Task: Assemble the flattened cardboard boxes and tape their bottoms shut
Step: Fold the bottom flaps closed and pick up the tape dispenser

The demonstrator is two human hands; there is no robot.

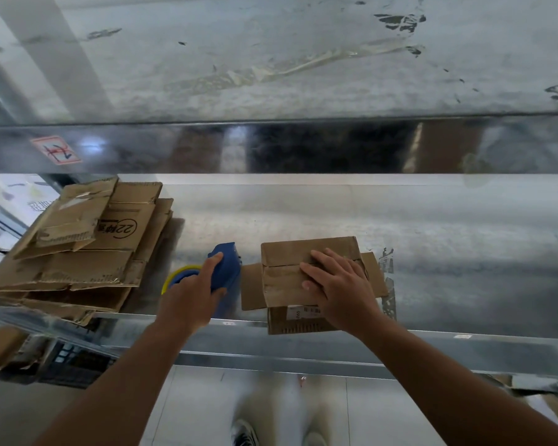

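Premises: packing or dispatch station, warehouse type. Evidence — a scuffed sheet-metal bench (pixel 432 239) with a metal shelf (pixel 174 75) above it bearing old tape residue (pixel 303 66); a stack of flattened cartons (pixel 87 252) at the bench's left end; a blue tape dispenser (pixel 228 268) on the bench; tiled floor (pixel 190 413) below.

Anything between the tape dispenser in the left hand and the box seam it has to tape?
No loose object. Between the blue tape dispenser gripped by the left hand and the brown cardboard box lies only the box's own splayed flap. The right hand rests flat over part of the seam.
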